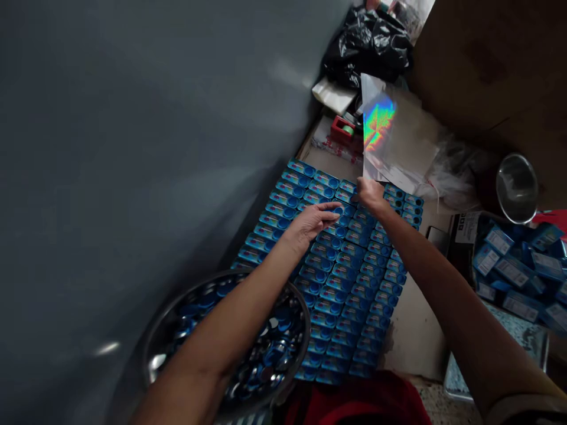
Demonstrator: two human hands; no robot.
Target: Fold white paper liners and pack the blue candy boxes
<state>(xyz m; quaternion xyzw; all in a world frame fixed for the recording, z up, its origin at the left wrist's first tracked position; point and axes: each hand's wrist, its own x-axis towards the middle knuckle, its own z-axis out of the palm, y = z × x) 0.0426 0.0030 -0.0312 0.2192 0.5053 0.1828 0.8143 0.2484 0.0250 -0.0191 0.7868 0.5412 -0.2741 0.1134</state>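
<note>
My right hand (371,193) is closed on the lower corner of a shiny sheet (378,127), which gleams in rainbow colours and stands up above the fist. My left hand (312,223) is over the rows of flat blue packs (349,271), its fingers stretched out and apart near the round blue part of one pack. Nothing shows between those fingers. The packs lie side by side in a close grid, printed alike. Under my left forearm sits a round metal basin (305,313), full of small round blue and silver pieces (277,348).
A grey wall (133,118) runs along the left. Beyond the packs are a red tape dispenser (342,130), a black plastic bag (370,44) and clear plastic bags (460,165). At right are a metal bowl (517,188) and a heap of blue boxes (514,265).
</note>
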